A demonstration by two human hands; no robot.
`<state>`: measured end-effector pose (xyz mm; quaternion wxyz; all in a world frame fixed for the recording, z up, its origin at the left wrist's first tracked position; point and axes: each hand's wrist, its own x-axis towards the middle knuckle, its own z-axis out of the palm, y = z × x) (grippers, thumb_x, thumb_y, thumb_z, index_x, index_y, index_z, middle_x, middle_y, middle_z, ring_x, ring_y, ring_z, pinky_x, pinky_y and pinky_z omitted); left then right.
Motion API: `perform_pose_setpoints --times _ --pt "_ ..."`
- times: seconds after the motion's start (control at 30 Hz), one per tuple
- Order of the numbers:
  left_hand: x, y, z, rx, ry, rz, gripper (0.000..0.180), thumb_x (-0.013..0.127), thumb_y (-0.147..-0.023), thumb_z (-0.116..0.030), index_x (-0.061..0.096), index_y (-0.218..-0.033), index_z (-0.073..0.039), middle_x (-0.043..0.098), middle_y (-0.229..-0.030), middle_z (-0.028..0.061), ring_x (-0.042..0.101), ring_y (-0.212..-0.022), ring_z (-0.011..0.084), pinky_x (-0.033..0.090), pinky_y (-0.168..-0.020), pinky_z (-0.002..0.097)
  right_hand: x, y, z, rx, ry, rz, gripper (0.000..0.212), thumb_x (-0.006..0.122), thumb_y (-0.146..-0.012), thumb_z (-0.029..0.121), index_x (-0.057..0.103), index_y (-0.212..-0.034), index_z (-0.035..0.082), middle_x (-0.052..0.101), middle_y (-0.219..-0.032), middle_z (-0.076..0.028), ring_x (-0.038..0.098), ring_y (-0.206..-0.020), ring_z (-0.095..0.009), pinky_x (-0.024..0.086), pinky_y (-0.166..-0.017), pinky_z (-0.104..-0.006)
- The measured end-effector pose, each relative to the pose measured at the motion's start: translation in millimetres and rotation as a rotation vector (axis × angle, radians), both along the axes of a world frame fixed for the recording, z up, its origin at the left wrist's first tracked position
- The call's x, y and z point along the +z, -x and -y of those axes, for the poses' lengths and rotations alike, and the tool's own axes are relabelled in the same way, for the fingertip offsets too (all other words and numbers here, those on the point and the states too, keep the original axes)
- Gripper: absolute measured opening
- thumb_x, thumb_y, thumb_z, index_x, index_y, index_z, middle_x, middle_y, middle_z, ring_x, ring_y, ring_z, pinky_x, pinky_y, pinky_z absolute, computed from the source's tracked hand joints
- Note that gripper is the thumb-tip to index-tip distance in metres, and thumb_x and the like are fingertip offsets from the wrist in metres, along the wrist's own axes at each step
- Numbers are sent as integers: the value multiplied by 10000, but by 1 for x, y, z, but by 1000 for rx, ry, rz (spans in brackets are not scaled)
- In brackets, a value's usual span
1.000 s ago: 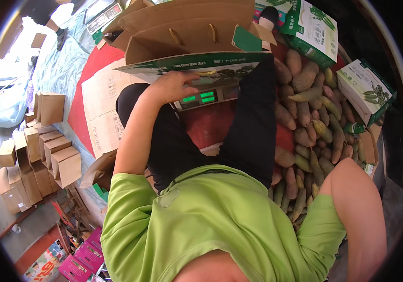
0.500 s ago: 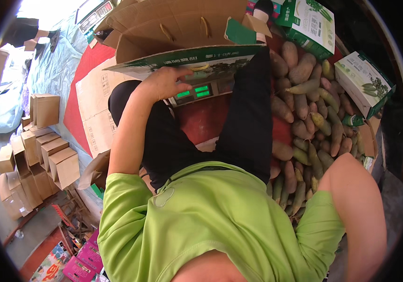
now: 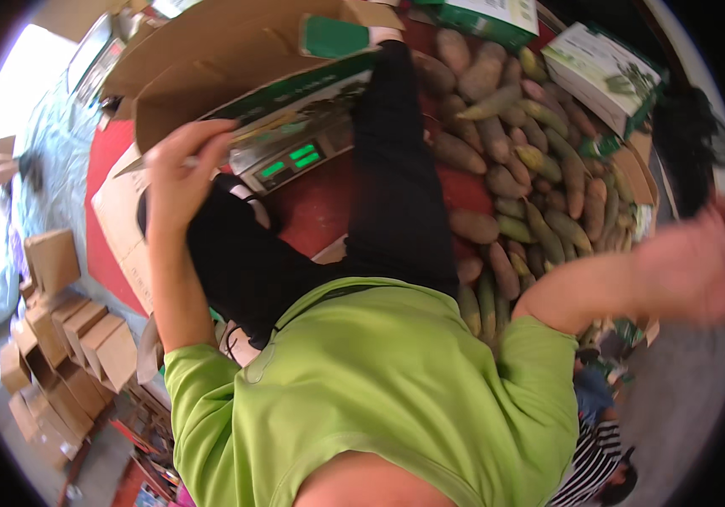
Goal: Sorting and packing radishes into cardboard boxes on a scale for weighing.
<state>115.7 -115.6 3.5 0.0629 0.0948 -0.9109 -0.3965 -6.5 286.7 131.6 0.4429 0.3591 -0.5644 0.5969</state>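
Observation:
An open cardboard box [image 3: 227,51] with a green printed side stands on a scale [image 3: 328,145] between my legs. The scale's green display is lit. My left hand [image 3: 181,165] is at the box's near left edge, thumb and fingers closed on its wall. To the right lies a heap of long brown and green vegetables [image 3: 497,156], whose exact kind I cannot tell. Far out at the right rim, my right hand [image 3: 700,266] is smeared by motion, beyond the heap. Its fingers cannot be made out.
White and green printed cartons [image 3: 603,72] stand behind the heap. Folded brown boxes [image 3: 84,338] are grouped at the left. Flattened cardboard [image 3: 122,228] lies on the red floor covering beside my left leg. A person in a striped top [image 3: 590,460] is at lower right.
My right arm has swung outward and its hand has come into view. My left hand has shifted left along the box edge and closed on it. The whole view has turned somewhat.

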Motion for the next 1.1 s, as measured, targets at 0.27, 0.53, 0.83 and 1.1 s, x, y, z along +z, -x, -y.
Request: perform_pose_setpoints --times 0.27,0.53,0.83,1.1 --pt "8 -9 23 87 437 -234 425 712 -735 -27 620 -1146 -76 642 -1017 92 598 -952 204 457 -818 301 -232 -4 -44 -309 -304 1118 219 540 -818 -41 632 -1004 26 635 -944 -34 572 -884 -109 456 -811 -255" --pt "3 -11 27 152 648 182 235 673 -795 -192 655 -1015 -110 658 -921 99 633 -837 298 477 -706 364 -390 -110 -43 -183 -827 1403 216 551 -753 22 644 -944 59 636 -968 -181 594 -951 -351 474 -824 -398" --pt "-12 -3 1 224 819 91 190 622 -836 -293 666 -882 -114 660 -836 58 633 -745 288 470 -602 370 -425 -133 -34 -149 -864 1585 189 629 -775 132 653 -949 64 670 -844 -139 652 -811 -269 500 -723 -359" --pt "-27 -8 7 251 883 34 215 566 -881 -310 652 -980 -140 664 -917 39 640 -792 266 482 -611 361 -415 -123 -39 -221 -861 1641 217 585 -765 88 651 -971 78 657 -854 -143 640 -822 -271 490 -740 -356"
